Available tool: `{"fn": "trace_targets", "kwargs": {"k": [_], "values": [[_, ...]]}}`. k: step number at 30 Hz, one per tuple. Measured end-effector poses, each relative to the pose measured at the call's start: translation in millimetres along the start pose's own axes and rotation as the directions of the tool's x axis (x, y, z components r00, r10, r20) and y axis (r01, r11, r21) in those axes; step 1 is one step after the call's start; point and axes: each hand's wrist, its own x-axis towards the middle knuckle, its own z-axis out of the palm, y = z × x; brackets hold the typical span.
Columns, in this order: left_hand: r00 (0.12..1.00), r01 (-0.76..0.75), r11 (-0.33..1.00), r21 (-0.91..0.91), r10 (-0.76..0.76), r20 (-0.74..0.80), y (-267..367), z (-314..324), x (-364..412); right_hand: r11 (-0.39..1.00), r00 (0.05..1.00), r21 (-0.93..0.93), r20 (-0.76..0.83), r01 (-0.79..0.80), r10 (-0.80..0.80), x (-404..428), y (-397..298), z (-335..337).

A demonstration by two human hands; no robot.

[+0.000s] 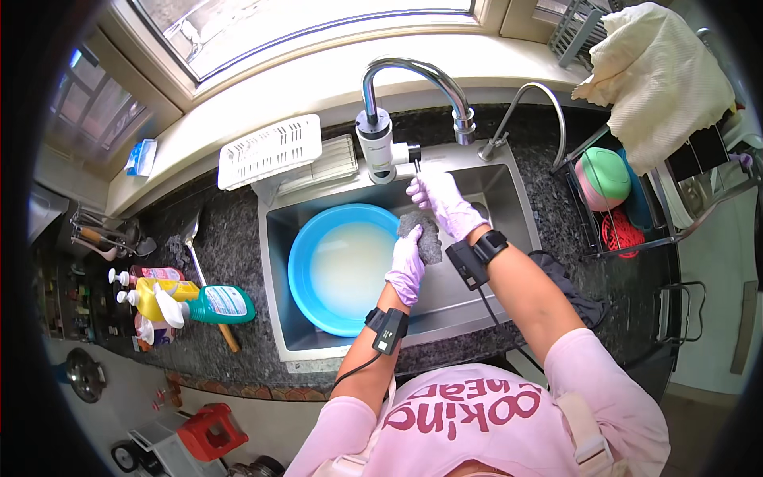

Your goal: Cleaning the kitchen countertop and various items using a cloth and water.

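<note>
Purple gloves cover both hands. My left hand [408, 262] grips a grey scrubbing pad [424, 237] over the steel sink [453, 298], just right of a blue plastic basin [301, 298] of cloudy water. My right hand [438, 200] is raised at the side lever of the white-and-chrome faucet [377, 146], its fingers around the thin dark lever. The faucet's curved spout [411, 62] arches above that hand. No water is seen running from it.
A white slotted rack [271, 152] stands behind the basin. Left on the counter lie a green spray bottle [223, 304], a yellow pump bottle [158, 298] and a metal spatula [194, 250]. At right are a wire dish rack [647, 245], a draped cloth [661, 77] and a dark cloth [569, 292].
</note>
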Motion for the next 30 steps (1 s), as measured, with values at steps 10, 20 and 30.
{"fn": "trace_targets", "kwargs": {"k": [10, 20, 30], "values": [[0.998, -0.039, 0.999, 0.033, 0.040, -0.037, -10, -9, 4, 0.998, 0.969, 0.026, -0.237, -0.059, 0.064, 11, 31, 6], [0.934, 0.161, 0.987, 0.022, -0.160, 0.320, -12, 15, 63, 0.883, 0.983, 0.437, -0.141, 0.168, -0.117, -37, 46, -77], [0.825, 0.397, 0.918, -0.017, -0.348, 0.446, -12, 86, 60, 0.959, 0.968, -0.142, 0.083, 0.246, -0.236, -58, 19, -110]]}}
